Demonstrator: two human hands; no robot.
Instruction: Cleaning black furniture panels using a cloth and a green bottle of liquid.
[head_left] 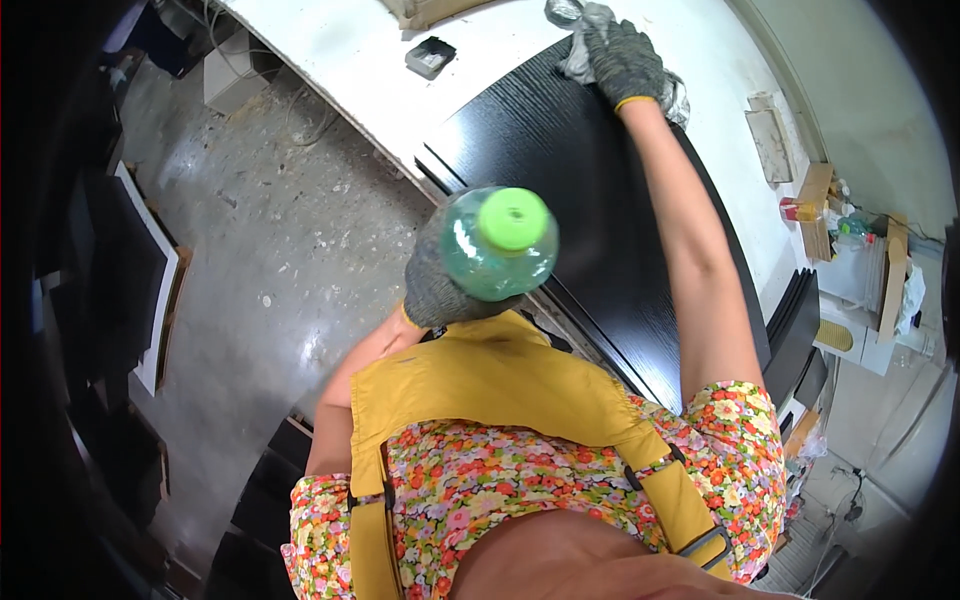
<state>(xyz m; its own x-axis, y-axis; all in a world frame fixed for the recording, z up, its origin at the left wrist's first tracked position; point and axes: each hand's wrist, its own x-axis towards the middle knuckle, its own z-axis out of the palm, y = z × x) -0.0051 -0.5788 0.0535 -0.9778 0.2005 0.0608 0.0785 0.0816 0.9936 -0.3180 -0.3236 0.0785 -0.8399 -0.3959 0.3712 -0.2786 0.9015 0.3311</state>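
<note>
My left hand (440,275), in a dark grey knit glove, is wrapped round a clear green plastic bottle (480,250) with a bright green cap. The bottle is held upright in front of my yellow apron, near the edge of the workbench; most of the fingers are behind it. Far off to the right, my right hand (622,65), gloved the same way with a yellow cuff, presses a crumpled grey rag (578,62) onto the far end of a glossy black wood-grain panel (560,130). The panel lies flat on the white bench.
The white workbench (350,50) carries a small dark open box (430,57) left of the panel. Black boards (793,315) stand at the right, near a shelf with bottles and cardboard. More dark panels (120,260) lean at the left above a stained concrete floor (260,220).
</note>
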